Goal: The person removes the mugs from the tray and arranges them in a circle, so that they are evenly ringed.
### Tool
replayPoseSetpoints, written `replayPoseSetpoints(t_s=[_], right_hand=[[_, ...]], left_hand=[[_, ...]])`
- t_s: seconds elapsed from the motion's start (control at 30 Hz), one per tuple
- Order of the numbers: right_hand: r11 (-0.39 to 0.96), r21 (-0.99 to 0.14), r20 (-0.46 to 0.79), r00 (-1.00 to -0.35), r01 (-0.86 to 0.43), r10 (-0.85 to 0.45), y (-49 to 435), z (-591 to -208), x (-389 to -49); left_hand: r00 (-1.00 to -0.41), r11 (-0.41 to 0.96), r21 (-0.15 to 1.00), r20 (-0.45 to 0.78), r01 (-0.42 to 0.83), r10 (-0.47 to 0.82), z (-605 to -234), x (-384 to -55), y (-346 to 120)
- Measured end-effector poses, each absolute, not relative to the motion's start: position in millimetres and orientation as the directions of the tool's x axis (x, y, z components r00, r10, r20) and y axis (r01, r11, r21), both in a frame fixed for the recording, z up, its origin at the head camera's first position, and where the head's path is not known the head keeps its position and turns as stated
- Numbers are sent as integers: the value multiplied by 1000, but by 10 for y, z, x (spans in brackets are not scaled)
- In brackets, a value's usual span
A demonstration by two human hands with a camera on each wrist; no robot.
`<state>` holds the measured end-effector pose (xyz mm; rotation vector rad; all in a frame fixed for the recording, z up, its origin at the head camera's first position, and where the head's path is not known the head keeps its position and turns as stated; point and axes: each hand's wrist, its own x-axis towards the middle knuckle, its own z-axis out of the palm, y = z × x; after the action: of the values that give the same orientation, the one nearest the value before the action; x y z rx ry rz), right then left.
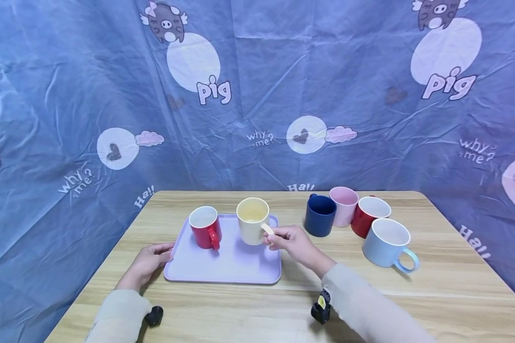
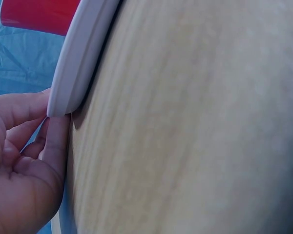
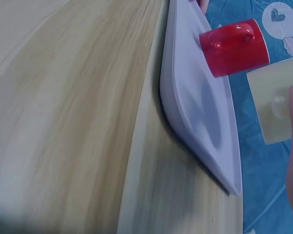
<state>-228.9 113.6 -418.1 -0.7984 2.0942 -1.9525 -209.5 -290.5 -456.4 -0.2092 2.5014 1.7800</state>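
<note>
My right hand (image 1: 295,245) pinches the handle of a cream mug (image 1: 249,230). The mug is upright over the right half of a lilac tray (image 1: 219,269); in the right wrist view a gap shows between it and the tray surface. On the tray's left half stands a red mug (image 1: 200,236) with a white inside, its handle towards the front right. At the tray's left edge, my left hand (image 1: 147,263) holds the rim (image 2: 83,63), with fingertips on both sides of it in the left wrist view.
Right of the tray, a navy mug (image 1: 319,220), a pink mug (image 1: 344,209), a second red mug (image 1: 361,220) and a light blue mug (image 1: 382,247) stand close together on the wooden table (image 1: 240,314). A blue printed cloth (image 1: 257,95) hangs behind the table.
</note>
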Motion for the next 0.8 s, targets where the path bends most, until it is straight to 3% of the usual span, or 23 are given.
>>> replayPoseSetpoints(t_s=[0.8], right_hand=[[68,-951,216,-807,-300,-550,2168,-4268,-1982]], left_hand=[[-989,324,934,-129,-147,-77,-4560,-2091,-2899]])
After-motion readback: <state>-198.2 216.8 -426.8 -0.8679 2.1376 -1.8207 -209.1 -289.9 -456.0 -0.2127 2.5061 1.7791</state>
